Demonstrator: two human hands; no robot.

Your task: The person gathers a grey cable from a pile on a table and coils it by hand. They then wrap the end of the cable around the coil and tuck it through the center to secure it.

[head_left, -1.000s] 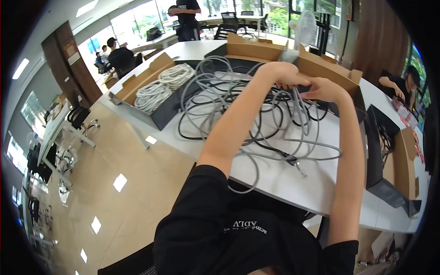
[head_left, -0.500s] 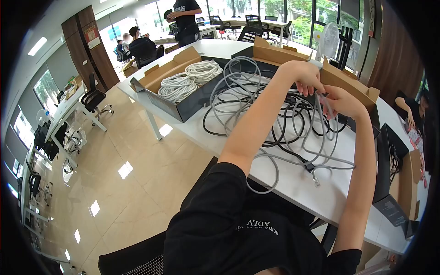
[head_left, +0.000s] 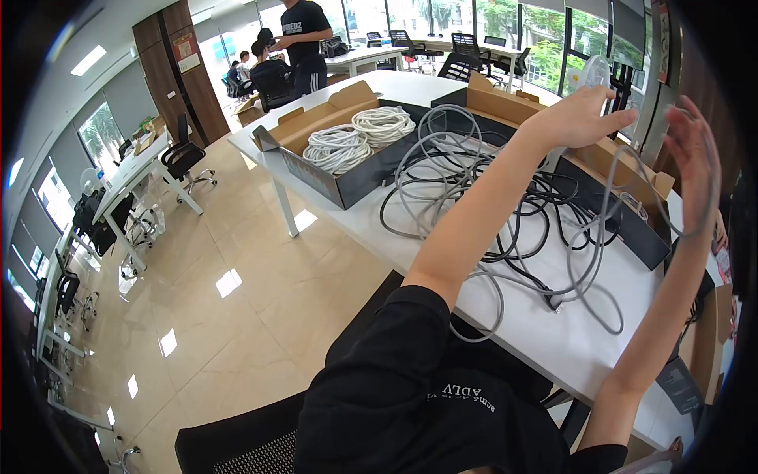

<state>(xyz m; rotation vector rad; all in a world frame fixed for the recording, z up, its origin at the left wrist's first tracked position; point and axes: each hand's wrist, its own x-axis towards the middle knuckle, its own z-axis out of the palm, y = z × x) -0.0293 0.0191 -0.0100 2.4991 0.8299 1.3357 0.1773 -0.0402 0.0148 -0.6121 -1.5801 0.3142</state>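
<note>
Left hand [head_left: 588, 118]: grip cannot be told | Right hand [head_left: 693, 154]: fingers spread, grey cable [head_left: 606, 200] looped over it | Cable's lower loops: tabletop [head_left: 568, 341], toward near edge | Slow lifting should limit snags

I'm looking into a shared office. Past the left hand [head_left: 580, 120], black chairs [head_left: 459, 67] stand by white desks [head_left: 367, 57], with tall windows [head_left: 545, 51] and greenery behind. A fan [head_left: 592, 73] shows just beyond that hand. Well left of both hands I see more desks [head_left: 126, 175] along the wall, with a wheeled chair [head_left: 183, 150] beside them. People [head_left: 304, 35] stand and sit farther off. A glossy tiled floor [head_left: 237, 324] stretches left of the grip, under ceiling lights [head_left: 88, 61].
</note>
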